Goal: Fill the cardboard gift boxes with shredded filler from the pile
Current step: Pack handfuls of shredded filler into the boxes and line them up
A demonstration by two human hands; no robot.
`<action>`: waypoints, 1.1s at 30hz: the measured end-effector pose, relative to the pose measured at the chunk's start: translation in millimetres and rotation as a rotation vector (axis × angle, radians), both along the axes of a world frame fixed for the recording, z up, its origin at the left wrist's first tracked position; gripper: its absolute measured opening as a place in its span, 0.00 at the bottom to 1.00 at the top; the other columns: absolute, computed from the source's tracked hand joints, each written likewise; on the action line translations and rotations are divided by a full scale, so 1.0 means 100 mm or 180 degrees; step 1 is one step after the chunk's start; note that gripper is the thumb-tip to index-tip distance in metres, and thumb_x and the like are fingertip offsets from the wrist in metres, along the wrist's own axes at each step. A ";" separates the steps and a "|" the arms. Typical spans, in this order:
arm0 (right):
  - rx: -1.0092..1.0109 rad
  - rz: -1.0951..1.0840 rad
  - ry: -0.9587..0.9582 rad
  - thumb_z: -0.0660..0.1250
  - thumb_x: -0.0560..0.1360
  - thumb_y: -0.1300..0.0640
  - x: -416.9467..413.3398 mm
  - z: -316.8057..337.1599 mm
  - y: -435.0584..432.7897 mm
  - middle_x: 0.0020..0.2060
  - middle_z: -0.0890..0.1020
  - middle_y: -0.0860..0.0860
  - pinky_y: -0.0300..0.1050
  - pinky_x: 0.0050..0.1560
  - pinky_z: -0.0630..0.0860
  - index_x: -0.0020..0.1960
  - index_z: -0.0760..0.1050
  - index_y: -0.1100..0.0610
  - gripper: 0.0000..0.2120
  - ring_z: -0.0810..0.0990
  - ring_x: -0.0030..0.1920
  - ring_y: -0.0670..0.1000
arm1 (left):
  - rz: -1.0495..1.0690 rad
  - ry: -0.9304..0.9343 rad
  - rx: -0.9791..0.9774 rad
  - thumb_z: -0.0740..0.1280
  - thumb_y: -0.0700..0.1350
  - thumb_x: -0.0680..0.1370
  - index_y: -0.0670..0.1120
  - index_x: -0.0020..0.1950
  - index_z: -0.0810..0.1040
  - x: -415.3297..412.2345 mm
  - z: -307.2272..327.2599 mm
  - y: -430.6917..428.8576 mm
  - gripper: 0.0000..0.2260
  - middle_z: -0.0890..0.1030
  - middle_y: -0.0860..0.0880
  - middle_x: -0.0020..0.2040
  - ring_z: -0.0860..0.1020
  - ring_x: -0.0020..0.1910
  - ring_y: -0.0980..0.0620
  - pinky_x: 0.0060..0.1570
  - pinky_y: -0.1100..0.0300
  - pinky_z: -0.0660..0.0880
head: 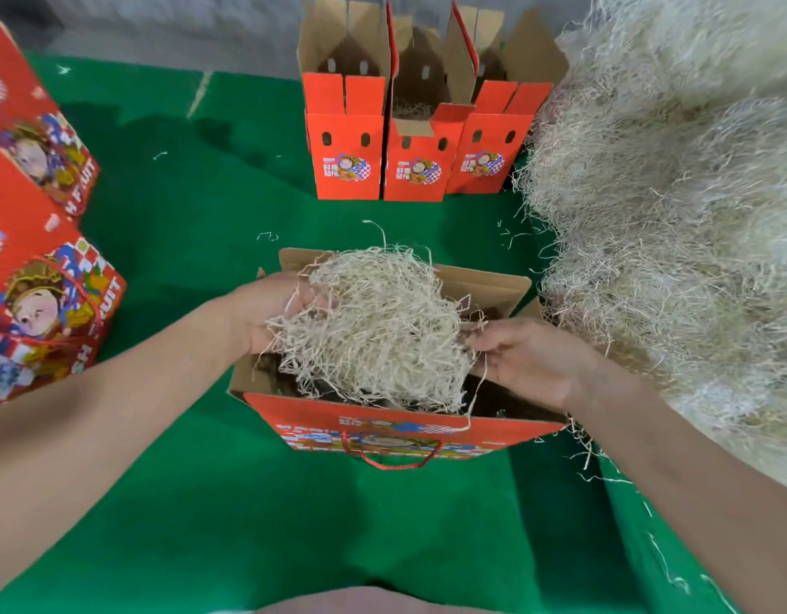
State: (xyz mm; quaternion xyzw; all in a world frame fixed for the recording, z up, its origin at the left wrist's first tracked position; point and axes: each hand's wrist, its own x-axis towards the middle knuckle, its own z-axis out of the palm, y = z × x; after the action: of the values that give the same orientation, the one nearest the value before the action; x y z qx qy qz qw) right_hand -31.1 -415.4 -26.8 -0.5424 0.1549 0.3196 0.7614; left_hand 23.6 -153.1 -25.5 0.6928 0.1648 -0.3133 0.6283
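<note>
An open red cardboard gift box (383, 429) with a red cord handle stands in front of me on the green cloth. A wad of pale shredded filler (378, 325) sits over its opening, partly down inside. My left hand (267, 310) cups the wad from the left. My right hand (524, 356) holds its right edge, palm up, over the box's right end. The big pile of shredded filler (675, 206) fills the right side. Three open red boxes (347, 148) (420, 161) (493, 148) stand at the back; the middle one has filler inside.
Closed red printed gift boxes (42, 281) are stacked at the left edge. A green cloth (197, 192) covers the table, with loose strands of filler scattered near the pile and along the right front edge.
</note>
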 end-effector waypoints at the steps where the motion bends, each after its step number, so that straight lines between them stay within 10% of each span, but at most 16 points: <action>1: -0.0089 0.0083 -0.0026 0.62 0.71 0.69 -0.02 0.03 0.03 0.40 0.80 0.55 0.43 0.46 0.78 0.43 0.75 0.66 0.03 0.79 0.40 0.50 | -0.0032 -0.0031 0.0046 0.62 0.34 0.76 0.43 0.41 0.74 -0.02 0.00 0.00 0.07 0.75 0.47 0.42 0.75 0.40 0.51 0.41 0.63 0.74; 6: -0.0376 0.0194 -0.0149 0.62 0.75 0.66 0.02 0.08 0.16 0.35 0.81 0.52 0.41 0.37 0.75 0.40 0.76 0.61 0.07 0.80 0.32 0.47 | -0.0511 0.0163 -0.0056 0.64 0.36 0.73 0.45 0.24 0.80 -0.05 0.06 -0.13 0.18 0.80 0.47 0.28 0.78 0.23 0.58 0.17 0.69 0.69; 11: -0.1242 0.0367 -0.0558 0.65 0.75 0.62 0.08 -0.01 0.42 0.50 0.83 0.54 0.38 0.45 0.75 0.52 0.78 0.61 0.07 0.80 0.49 0.48 | -0.0926 0.0001 0.0327 0.66 0.45 0.76 0.46 0.56 0.78 -0.03 0.09 -0.40 0.10 0.77 0.46 0.60 0.72 0.64 0.43 0.58 0.64 0.72; 14: -0.1625 0.0373 -0.0630 0.67 0.74 0.60 0.08 -0.01 0.36 0.40 0.84 0.53 0.40 0.45 0.75 0.44 0.79 0.61 0.04 0.80 0.41 0.51 | -0.0878 -0.0420 0.0888 0.70 0.44 0.73 0.48 0.45 0.80 -0.03 0.08 -0.49 0.03 0.77 0.45 0.58 0.75 0.57 0.46 0.58 0.58 0.71; 17: -0.1785 0.0297 -0.0502 0.70 0.71 0.60 0.05 0.00 0.17 0.33 0.80 0.51 0.42 0.38 0.72 0.37 0.75 0.59 0.05 0.76 0.36 0.48 | -0.0876 -0.0226 0.0913 0.73 0.47 0.67 0.41 0.60 0.76 0.00 0.03 -0.35 0.23 0.77 0.44 0.60 0.74 0.59 0.46 0.62 0.52 0.70; 20: -0.1629 0.0207 -0.0329 0.66 0.71 0.65 0.01 -0.01 0.08 0.38 0.78 0.53 0.43 0.33 0.77 0.34 0.74 0.60 0.07 0.77 0.40 0.49 | -0.1094 -0.0254 0.1115 0.70 0.47 0.73 0.41 0.64 0.70 0.02 0.02 -0.24 0.22 0.76 0.49 0.46 0.75 0.44 0.54 0.45 0.64 0.76; 25: -0.0768 -0.0048 -0.0225 0.68 0.72 0.59 -0.02 0.05 -0.04 0.49 0.80 0.52 0.58 0.52 0.78 0.44 0.76 0.60 0.04 0.81 0.47 0.52 | -0.0595 -0.0248 0.0799 0.60 0.44 0.80 0.37 0.70 0.65 0.04 0.03 -0.12 0.21 0.66 0.41 0.72 0.65 0.70 0.42 0.69 0.52 0.60; 28: -0.0537 0.0999 -0.0435 0.75 0.62 0.48 -0.03 0.10 0.17 0.61 0.77 0.49 0.59 0.65 0.67 0.63 0.72 0.50 0.31 0.73 0.61 0.48 | -0.0445 -0.0098 0.0055 0.60 0.42 0.79 0.37 0.64 0.73 -0.04 0.07 -0.21 0.15 0.73 0.45 0.66 0.73 0.63 0.46 0.61 0.58 0.72; 30: -0.0954 0.1371 -0.0563 0.78 0.61 0.53 -0.05 0.07 0.38 0.65 0.73 0.48 0.53 0.68 0.64 0.71 0.61 0.50 0.44 0.71 0.64 0.46 | -0.0526 0.0061 -0.0434 0.75 0.48 0.69 0.43 0.50 0.82 -0.10 0.13 -0.26 0.14 0.81 0.47 0.56 0.81 0.51 0.49 0.40 0.63 0.78; 33: -0.1329 0.0989 -0.0962 0.72 0.66 0.69 -0.02 0.09 0.46 0.49 0.83 0.45 0.42 0.57 0.71 0.58 0.73 0.56 0.23 0.80 0.52 0.44 | -0.1146 -0.0128 -0.0566 0.83 0.49 0.46 0.47 0.42 0.82 -0.09 0.09 -0.12 0.27 0.84 0.49 0.47 0.82 0.42 0.54 0.43 0.60 0.77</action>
State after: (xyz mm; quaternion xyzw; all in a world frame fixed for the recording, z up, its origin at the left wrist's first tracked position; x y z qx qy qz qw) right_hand -33.0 -369.3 -18.3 -0.7458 0.0173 0.3091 0.5898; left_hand 14.2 -164.6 -16.0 0.6589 -0.0027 -0.4201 0.6240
